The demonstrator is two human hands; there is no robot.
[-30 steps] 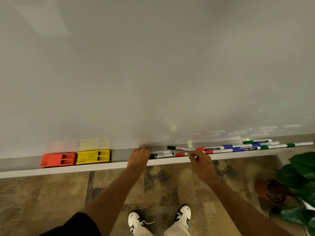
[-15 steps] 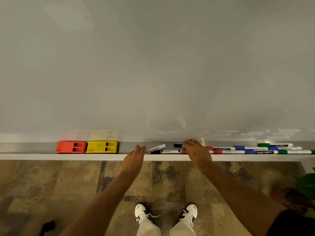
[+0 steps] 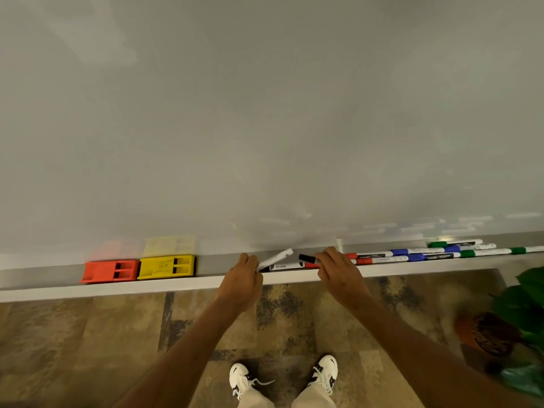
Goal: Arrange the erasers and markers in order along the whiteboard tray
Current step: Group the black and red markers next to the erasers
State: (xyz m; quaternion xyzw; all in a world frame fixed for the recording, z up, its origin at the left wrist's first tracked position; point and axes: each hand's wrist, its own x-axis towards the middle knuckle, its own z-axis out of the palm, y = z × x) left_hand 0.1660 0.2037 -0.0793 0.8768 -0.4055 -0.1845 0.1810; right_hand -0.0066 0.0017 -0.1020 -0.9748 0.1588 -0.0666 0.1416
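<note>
A red eraser [image 3: 110, 271] and a yellow eraser [image 3: 167, 266] sit side by side at the left of the whiteboard tray [image 3: 176, 285]. My left hand [image 3: 242, 279] grips one end of a white marker [image 3: 276, 258], which tilts up off the tray. My right hand [image 3: 338, 270] pinches a black-capped marker [image 3: 307, 258] just above the tray. Another black marker [image 3: 284, 266] lies flat between my hands. To the right lie red markers [image 3: 369, 255], blue markers [image 3: 424, 251] and green markers [image 3: 459, 244] in overlapping rows.
The whiteboard [image 3: 265, 113] fills the upper view. Below the tray is patterned carpet with my white shoes [image 3: 282, 378]. A potted plant [image 3: 506, 325] stands on the floor at the right.
My left hand has closed on the white marker's end and lifted it to a steeper tilt. My right hand has raised the black-capped marker off the tray.
</note>
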